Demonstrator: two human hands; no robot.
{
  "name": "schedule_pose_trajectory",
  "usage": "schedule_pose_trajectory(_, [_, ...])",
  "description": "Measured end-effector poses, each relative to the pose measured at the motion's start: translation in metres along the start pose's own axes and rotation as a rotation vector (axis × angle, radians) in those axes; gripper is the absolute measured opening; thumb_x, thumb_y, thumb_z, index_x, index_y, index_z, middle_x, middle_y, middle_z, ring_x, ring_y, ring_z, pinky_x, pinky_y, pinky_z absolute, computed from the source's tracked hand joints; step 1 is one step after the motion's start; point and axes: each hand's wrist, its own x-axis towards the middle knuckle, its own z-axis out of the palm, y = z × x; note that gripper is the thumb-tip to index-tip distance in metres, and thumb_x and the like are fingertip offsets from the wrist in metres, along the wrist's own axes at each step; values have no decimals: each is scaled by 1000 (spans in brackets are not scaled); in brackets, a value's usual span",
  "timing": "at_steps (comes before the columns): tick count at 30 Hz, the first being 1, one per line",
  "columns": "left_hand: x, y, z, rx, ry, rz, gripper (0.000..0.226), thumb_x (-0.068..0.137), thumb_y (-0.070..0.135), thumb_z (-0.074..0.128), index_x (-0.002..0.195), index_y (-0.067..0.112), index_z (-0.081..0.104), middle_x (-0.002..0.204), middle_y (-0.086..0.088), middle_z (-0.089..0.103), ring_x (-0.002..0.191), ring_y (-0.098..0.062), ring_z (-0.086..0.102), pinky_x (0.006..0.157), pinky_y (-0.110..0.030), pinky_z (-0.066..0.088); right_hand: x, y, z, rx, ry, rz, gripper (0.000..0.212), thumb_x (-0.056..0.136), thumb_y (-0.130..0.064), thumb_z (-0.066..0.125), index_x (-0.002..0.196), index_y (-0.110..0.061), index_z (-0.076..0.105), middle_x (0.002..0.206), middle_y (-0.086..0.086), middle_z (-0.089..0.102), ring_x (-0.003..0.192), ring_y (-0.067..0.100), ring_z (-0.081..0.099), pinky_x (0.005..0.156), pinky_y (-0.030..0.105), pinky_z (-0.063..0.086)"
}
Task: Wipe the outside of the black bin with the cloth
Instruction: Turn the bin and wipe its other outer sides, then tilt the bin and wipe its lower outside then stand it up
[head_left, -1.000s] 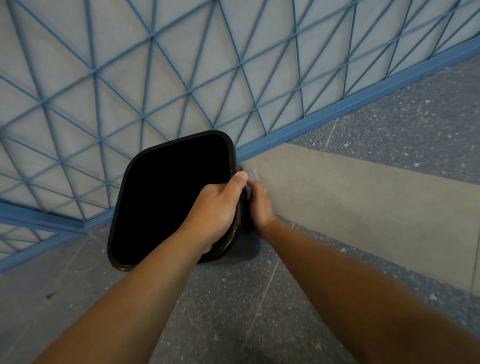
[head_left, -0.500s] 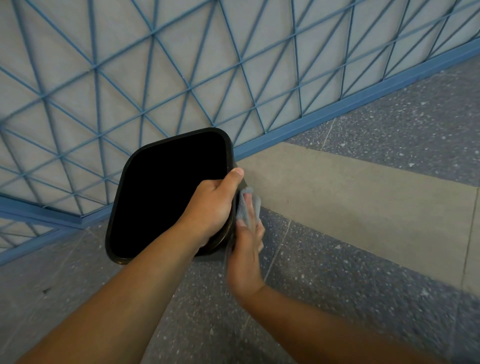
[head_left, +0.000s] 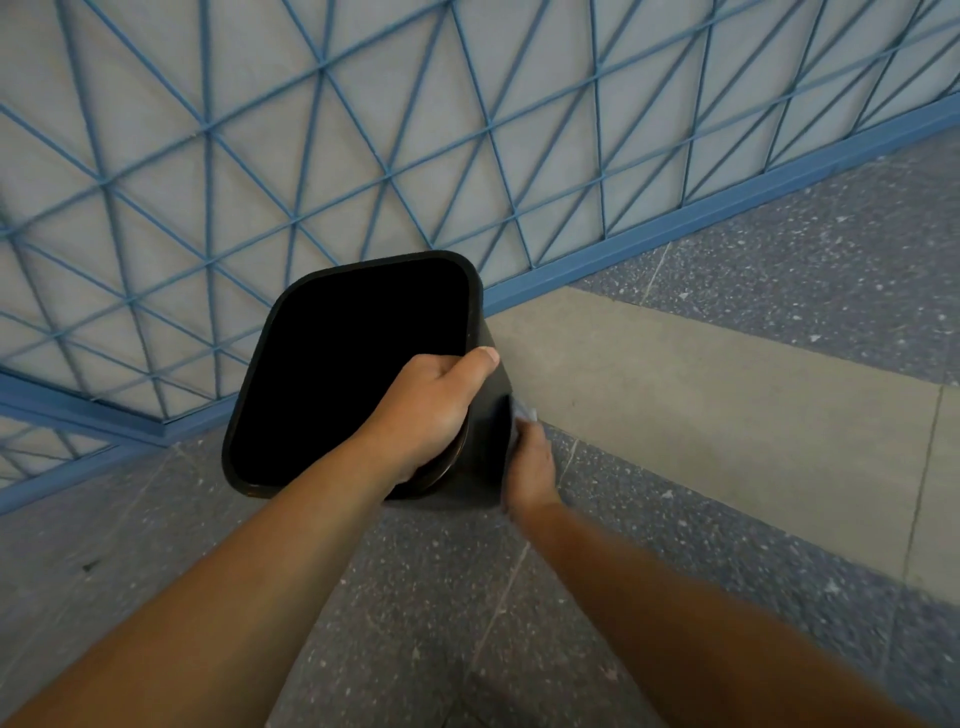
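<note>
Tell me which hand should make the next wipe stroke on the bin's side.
Right. The right hand already presses the cloth against the black bin outer side; the left hand grips the rim, steadying it.

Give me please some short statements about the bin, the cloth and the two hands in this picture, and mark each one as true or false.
1. The left hand grips the rim of the black bin. True.
2. The right hand presses the cloth against the inside of the bin. False: the cloth is on the outer side wall, on the bin's right side.
3. The bin stands beside a blue lattice fence. True.
4. The cloth is bright red. False: it looks pale grey-blue, and only a small part shows above the fingers.
5. The bin is full of rubbish. False: its inside is dark and no contents can be seen.
</note>
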Motion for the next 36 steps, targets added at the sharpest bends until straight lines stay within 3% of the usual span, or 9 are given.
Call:
schedule_pose_trajectory(2, [1,2,-2,89,-4,75,47,91,47,57,57,15,54,60,-4,54,60,-18,56,73,-48,50,9,-22,-12,-11,9,-70,77,78,-62,34,142,-26,57,153,7,50,144,30,42,122,55,26])
schedule_pose_trajectory(6, [0,7,-16,385,-51,242,54,92,45,61,53,9,48,49,0,47,51,-17,52,63,-45,48,23,-56,-45,101,72,-228,57,100,-34,35,150,-11,47,155,7,46,149,25,35,124,40,24])
schedule_pose_trajectory(11, [-10,11,-32,653,-164,329,54,88,53,58,52,16,43,45,5,42,44,-8,42,54,-35,40,22,-58,-69,162,190,-144,50,103,-30,36,139,-1,56,131,11,54,128,24,48,103,37,35])
schedule_pose_trajectory(18, [-20,17,-72,894,-507,242,19,89,43,66,95,28,76,78,8,70,74,-4,64,76,-32,51,15,-59,-72,204,196,-109,45,102,-33,39,134,-7,58,122,7,53,114,20,47,101,36,37])
schedule_pose_trajectory(22, [-27,13,-105,1112,-560,138,34,88,32,70,122,34,69,108,14,72,95,-4,63,86,-22,46,14,-64,-75,214,230,-125,40,100,-38,38,126,-14,59,116,9,55,111,25,51,94,39,40])
schedule_pose_trajectory(26, [-28,8,-113,1136,-498,57,43,85,34,71,127,41,63,121,22,64,105,1,56,91,-19,43,9,-64,-73,221,211,-113,52,100,-38,38,138,-6,56,128,15,58,121,30,53,102,43,40])
schedule_pose_trajectory(28, [-29,9,-109,1128,-481,110,39,84,43,71,123,42,66,117,25,65,103,3,57,87,-17,42,6,-63,-70,207,183,-149,39,102,-34,36,126,-11,58,120,7,52,114,21,47,95,37,36])
schedule_pose_trajectory(32, [-33,10,-96,1142,-463,322,37,84,63,61,111,39,72,104,19,68,96,-1,62,84,-34,50,0,-58,-68,164,130,-150,33,102,-35,35,121,-14,53,105,3,57,105,21,50,80,30,39])
schedule_pose_trajectory(36, [-31,7,-78,1027,-341,490,37,88,61,56,111,36,72,91,16,66,84,-3,61,72,-34,50,-11,-48,-62,171,92,-278,54,102,-29,34,148,-4,47,150,7,49,143,20,39,121,36,30])
